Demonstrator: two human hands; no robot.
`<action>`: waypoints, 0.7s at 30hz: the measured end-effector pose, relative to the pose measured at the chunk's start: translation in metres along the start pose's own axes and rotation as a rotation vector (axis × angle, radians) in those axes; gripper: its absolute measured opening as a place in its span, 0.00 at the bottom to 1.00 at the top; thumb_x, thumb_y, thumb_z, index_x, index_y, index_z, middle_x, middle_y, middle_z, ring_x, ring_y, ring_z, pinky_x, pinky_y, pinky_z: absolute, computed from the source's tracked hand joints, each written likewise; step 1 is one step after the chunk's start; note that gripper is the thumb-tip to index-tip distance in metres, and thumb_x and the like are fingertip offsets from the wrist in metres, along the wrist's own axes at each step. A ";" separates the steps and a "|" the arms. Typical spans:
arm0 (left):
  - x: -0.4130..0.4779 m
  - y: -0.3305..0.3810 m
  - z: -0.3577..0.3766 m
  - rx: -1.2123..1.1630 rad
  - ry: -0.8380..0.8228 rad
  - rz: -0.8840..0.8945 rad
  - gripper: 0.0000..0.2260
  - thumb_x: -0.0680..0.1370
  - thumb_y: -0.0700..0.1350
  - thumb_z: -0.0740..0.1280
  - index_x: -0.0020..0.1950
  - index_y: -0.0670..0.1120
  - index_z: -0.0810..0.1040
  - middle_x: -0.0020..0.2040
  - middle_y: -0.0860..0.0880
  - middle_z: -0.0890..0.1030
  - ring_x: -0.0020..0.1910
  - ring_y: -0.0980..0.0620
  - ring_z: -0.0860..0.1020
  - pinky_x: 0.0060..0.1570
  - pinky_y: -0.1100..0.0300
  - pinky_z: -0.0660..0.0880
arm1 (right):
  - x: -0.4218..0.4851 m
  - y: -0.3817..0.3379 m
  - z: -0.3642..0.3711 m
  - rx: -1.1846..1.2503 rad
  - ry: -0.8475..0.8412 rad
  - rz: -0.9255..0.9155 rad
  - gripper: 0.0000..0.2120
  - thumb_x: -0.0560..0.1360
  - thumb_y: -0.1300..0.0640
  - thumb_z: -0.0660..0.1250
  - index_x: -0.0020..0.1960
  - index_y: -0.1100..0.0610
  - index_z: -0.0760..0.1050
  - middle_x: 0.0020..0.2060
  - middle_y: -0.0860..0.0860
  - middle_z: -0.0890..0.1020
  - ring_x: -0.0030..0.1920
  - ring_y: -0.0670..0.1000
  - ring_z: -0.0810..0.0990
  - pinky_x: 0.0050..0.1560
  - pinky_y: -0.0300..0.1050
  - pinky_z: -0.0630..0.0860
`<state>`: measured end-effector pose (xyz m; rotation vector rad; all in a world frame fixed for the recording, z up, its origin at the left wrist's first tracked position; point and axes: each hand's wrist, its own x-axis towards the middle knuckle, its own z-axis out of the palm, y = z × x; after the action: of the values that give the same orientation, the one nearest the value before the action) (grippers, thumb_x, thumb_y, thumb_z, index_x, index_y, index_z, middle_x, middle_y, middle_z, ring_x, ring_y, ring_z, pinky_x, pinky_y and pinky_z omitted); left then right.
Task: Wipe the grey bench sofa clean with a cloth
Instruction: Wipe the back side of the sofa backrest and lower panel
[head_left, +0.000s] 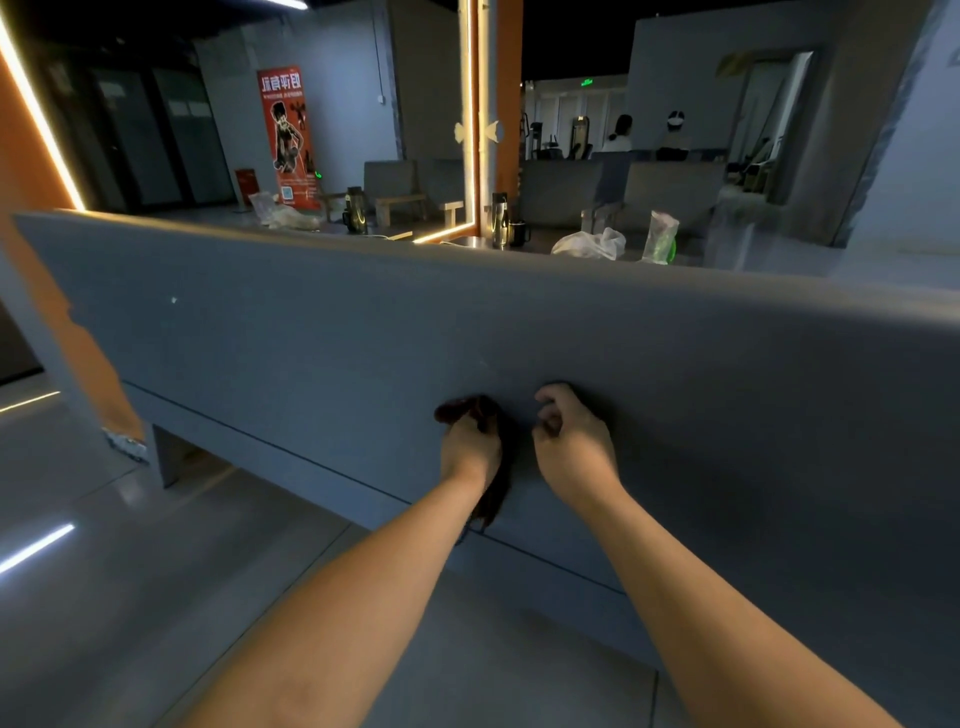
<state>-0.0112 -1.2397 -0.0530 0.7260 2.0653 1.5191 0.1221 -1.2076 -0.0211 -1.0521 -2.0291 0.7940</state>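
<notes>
Head-worn wide-angle view, forward and down, close to grey bench sofa (311, 322).

The scene is dimly lit, with a cool blue-grey cast laid over it. Warm light is given by a slanted glowing LED strip (39, 104) at the upper left and by a vertical glowing LED strip (470, 130) on the orange pillar (510, 104); both are blown out to white. Pale streaks are reflected on the glossy grey tiled floor (156, 597). A soft shadow is thrown on the long matte grey bench sofa (311, 322) beside the dark brown crumpled cloth (467, 408), whose folds are lost in near black. The sofa's top edge is bowed by wide-angle distortion, and the far background is rendered soft and smeared.
</notes>
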 end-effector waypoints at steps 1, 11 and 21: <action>-0.002 -0.012 0.002 0.430 -0.010 0.117 0.23 0.86 0.47 0.57 0.79 0.40 0.61 0.78 0.38 0.64 0.75 0.40 0.66 0.73 0.53 0.65 | 0.000 0.000 -0.001 0.002 -0.004 0.007 0.16 0.79 0.60 0.63 0.62 0.45 0.72 0.51 0.42 0.78 0.49 0.46 0.78 0.52 0.50 0.80; -0.008 0.067 -0.018 -0.160 0.223 0.347 0.16 0.85 0.50 0.61 0.61 0.40 0.79 0.60 0.41 0.82 0.59 0.43 0.78 0.52 0.60 0.70 | -0.001 -0.006 0.000 -0.064 0.044 -0.012 0.16 0.77 0.59 0.63 0.62 0.46 0.73 0.49 0.49 0.83 0.45 0.54 0.81 0.43 0.51 0.80; 0.010 0.026 -0.008 0.021 0.112 0.091 0.18 0.85 0.51 0.59 0.72 0.43 0.74 0.69 0.43 0.77 0.68 0.43 0.75 0.66 0.56 0.69 | 0.000 -0.004 0.003 -0.099 0.027 -0.008 0.17 0.78 0.59 0.63 0.64 0.45 0.71 0.51 0.43 0.79 0.49 0.51 0.80 0.48 0.51 0.81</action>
<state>-0.0201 -1.2321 -0.0264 0.7685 2.1594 1.6235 0.1181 -1.2102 -0.0191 -1.1035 -2.0667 0.6773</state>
